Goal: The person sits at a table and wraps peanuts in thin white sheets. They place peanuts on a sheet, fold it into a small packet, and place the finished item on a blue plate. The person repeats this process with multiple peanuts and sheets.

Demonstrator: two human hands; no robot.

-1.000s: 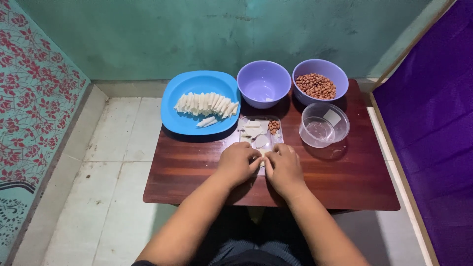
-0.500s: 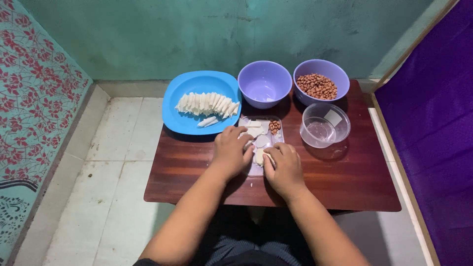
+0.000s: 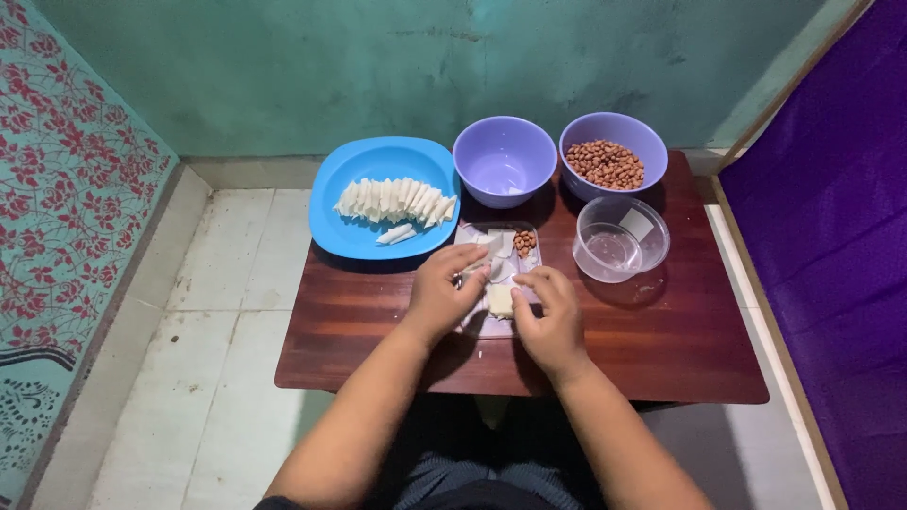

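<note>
Both hands, left hand and right hand, seemingly on a pale wrapper.

left hand: has slid up onto the clear tray since a second ago; fingertips now rest on the pale wrapper
right hand: opens away from the left; the two no longer touch
wrapper: now shows between the hands, was covered before
</note>
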